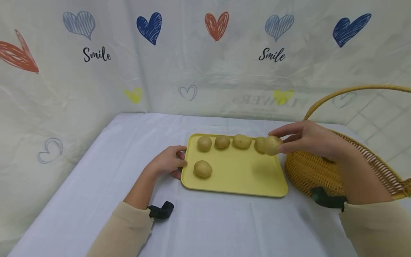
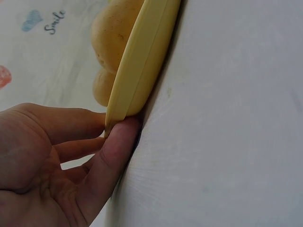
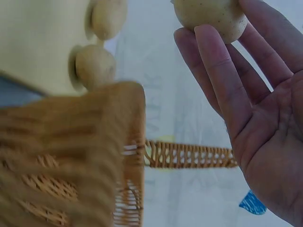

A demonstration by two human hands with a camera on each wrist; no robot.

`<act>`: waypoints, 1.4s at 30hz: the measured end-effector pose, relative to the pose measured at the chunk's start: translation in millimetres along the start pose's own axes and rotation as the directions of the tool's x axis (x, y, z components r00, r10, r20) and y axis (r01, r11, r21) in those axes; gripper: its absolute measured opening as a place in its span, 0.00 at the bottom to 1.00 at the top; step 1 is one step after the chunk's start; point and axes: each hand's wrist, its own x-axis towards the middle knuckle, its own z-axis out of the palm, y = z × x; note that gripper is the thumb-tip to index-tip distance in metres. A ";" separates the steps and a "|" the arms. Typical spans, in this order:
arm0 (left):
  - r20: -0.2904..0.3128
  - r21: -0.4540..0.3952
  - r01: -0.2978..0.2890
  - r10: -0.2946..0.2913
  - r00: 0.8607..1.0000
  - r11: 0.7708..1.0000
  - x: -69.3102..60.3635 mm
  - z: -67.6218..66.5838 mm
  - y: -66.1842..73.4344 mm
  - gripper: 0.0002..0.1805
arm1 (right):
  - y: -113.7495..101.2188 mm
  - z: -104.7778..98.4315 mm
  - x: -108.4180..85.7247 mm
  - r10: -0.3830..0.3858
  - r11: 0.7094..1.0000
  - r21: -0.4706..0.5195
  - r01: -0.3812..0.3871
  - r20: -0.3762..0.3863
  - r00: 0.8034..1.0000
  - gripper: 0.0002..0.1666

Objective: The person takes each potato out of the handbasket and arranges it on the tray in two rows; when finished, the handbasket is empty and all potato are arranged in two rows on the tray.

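A yellow tray (image 1: 237,171) lies on the table with several potatoes on it. Most form a row along its far edge, and one potato (image 1: 203,169) sits near the left side. My left hand (image 1: 167,162) holds the tray's left edge; in the left wrist view the thumb (image 2: 113,149) presses the outer wall and a finger meets the rim. Above the tray's right end, my right hand (image 1: 308,140) pinches a potato (image 1: 273,145) between fingertips and thumb. That potato (image 3: 213,16) is cut off by the top of the right wrist view.
To the right of the tray stands a wicker basket (image 1: 308,171) with a tall arched handle (image 1: 353,89). My right forearm passes over part of it. A white cloth (image 1: 208,221) covers the table, and a curtain printed with hearts (image 1: 205,71) hangs behind.
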 end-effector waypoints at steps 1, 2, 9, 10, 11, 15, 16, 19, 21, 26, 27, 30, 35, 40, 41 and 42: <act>0.001 -0.001 0.002 -0.002 1.000 1.000 0.3 0.2 -0.1 0.36 | -1.0 2.6 2.4 -0.002 1.000 -0.001 0.002 0.002 1.000 0.30; 0.001 -0.001 0.004 -0.004 1.000 1.000 0.5 0.3 -0.3 0.36 | -2.1 5.1 4.3 -0.002 1.000 0.003 0.002 0.002 1.000 0.29; -0.008 -0.006 0.012 -0.012 1.000 1.000 1.1 0.0 -0.8 0.36 | -5.8 23.4 16.1 -0.053 0.994 0.097 0.048 0.047 0.998 0.27; -0.006 -0.006 0.008 -0.008 1.000 1.000 1.1 0.0 -0.7 0.36 | -6.1 25.8 17.3 -0.057 0.993 0.107 0.051 0.054 0.997 0.27; -0.006 -0.008 0.006 -0.006 1.000 1.000 1.3 -0.1 -0.7 0.36 | -6.2 28.3 18.5 -0.065 0.991 0.122 0.057 0.059 0.996 0.28; -0.002 -0.011 0.004 -0.004 1.000 1.000 1.7 0.6 -0.6 0.36 | -7.1 37.5 22.5 -0.086 0.985 0.154 0.075 0.068 0.994 0.29; -0.002 -0.011 0.004 -0.004 1.000 1.000 1.8 0.8 -0.5 0.36 | -7.2 39.7 23.5 -0.088 0.983 0.167 0.075 0.072 0.993 0.29; 0.001 -0.014 0.003 -0.003 1.000 1.000 2.3 1.2 -0.2 0.36 | -8.3 45.7 27.0 -0.095 0.979 0.188 0.079 0.081 0.992 0.29; 0.001 -0.014 0.002 -0.002 1.000 1.000 2.6 1.1 0.0 0.36 | -9.5 49.4 30.0 -0.094 0.977 0.200 0.074 0.093 0.991 0.29; -0.003 -0.012 0.008 -0.008 1.000 1.000 3.3 0.3 -0.8 0.36 | -13.5 59.5 39.8 -0.130 0.967 0.235 0.095 0.137 0.982 0.28; -0.004 -0.011 0.010 -0.010 1.000 1.000 3.4 0.1 -1.2 0.36 | -14.3 61.7 42.0 -0.141 0.966 0.237 0.104 0.146 0.979 0.28; -0.005 -0.011 0.011 -0.011 1.000 1.000 3.0 -0.6 -1.7 0.36 | -18.6 67.0 47.3 -0.150 0.966 0.237 0.107 0.170 0.974 0.28; -0.002 -0.012 0.006 -0.006 1.000 1.000 1.2 -1.0 -1.1 0.36 | -25.7 75.5 54.3 -0.142 0.966 0.240 0.096 0.183 0.973 0.29; 0.000 -0.014 0.006 -0.006 1.000 1.000 0.2 -0.3 0.4 0.36 | -29.7 84.0 60.0 -0.140 0.967 0.236 0.097 0.171 0.975 0.29; 0.001 -0.011 0.003 -0.003 1.000 1.000 0.4 -0.2 0.3 0.36 | -30.5 85.5 60.7 -0.132 0.971 0.221 0.094 0.164 0.978 0.28; 0.001 -0.012 0.004 -0.004 1.000 1.000 0.7 0.0 0.4 0.36 | -31.5 86.9 61.4 -0.119 0.976 0.202 0.086 0.158 0.980 0.28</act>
